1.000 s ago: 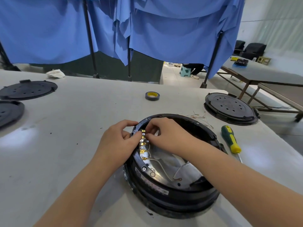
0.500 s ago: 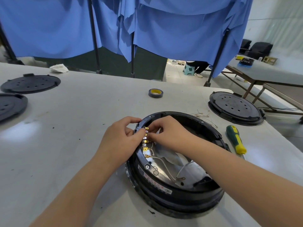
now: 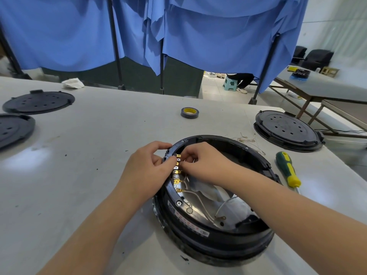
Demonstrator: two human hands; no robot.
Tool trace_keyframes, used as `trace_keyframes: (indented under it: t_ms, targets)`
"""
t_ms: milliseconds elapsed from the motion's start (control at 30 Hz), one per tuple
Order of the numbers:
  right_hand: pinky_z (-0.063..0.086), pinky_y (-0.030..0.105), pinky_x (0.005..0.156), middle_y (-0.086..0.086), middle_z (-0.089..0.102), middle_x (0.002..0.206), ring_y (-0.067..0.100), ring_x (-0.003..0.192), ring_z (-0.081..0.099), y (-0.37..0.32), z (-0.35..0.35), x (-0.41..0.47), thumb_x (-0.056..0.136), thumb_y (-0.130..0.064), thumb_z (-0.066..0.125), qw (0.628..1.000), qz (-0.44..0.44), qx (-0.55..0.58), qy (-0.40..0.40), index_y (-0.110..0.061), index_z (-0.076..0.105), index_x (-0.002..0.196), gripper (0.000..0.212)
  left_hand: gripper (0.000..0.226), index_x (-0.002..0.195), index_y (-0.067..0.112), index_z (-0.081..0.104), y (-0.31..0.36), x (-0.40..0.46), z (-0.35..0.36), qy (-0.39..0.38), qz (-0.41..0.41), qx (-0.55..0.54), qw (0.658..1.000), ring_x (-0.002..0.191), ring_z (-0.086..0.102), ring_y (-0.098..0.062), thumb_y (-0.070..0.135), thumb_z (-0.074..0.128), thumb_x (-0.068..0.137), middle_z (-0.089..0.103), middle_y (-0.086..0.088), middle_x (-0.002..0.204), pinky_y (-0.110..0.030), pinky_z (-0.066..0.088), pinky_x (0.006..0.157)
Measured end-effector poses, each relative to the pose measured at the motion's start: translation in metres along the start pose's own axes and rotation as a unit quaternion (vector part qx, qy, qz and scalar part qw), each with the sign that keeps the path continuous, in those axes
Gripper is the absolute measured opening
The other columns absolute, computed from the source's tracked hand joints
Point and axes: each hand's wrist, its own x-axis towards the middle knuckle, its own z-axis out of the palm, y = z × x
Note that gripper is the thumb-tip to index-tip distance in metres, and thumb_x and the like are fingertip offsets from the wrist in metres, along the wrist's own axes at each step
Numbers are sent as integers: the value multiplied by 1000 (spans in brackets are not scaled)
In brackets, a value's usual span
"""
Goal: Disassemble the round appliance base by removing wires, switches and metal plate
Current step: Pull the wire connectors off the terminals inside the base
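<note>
round appliance base point(image 3: 208, 237) on worktop point(image 3: 79, 175), near edge | left hand point(image 3: 147, 171) grips its rim by brass terminals point(image 3: 177, 171) | right hand point(image 3: 204, 163) pinches a terminal | screwdriver point(image 3: 288, 169) to the right

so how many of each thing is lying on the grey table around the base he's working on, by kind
black perforated round covers: 3
tape roll: 1
screwdriver: 1
white crumpled cloth: 1
loose wire bundle: 1
total: 7
</note>
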Motion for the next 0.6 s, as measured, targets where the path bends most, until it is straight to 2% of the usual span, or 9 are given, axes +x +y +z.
trace_keyframes:
  t_ms: [300,433,600]
  targets:
    - [48,26,61,-9,62,56,6,57,57,0,0,1,79,-13,61,1000,-2,15,-1,-25,62,68,17,20,104,31,66,0,0,0,-3,-2,-5,1000,47,45,-16,22,66,86,42,5,43,-52,54,57]
    - [48,27,62,-10,61,54,7,56,56,2,1,2,79,-10,60,1000,5,30,0,-24,62,67,19,18,100,31,66,0,1,1,-1,-10,-16,1000,51,47,-21,21,66,85,45,-6,51,-56,55,61]
    - [47,25,60,-10,60,54,6,55,55,2,1,3,80,-10,59,999,15,32,-3,-25,61,67,20,16,98,32,67,0,1,1,-2,-11,-18,1000,49,45,-19,22,66,85,42,-1,47,-55,55,58]
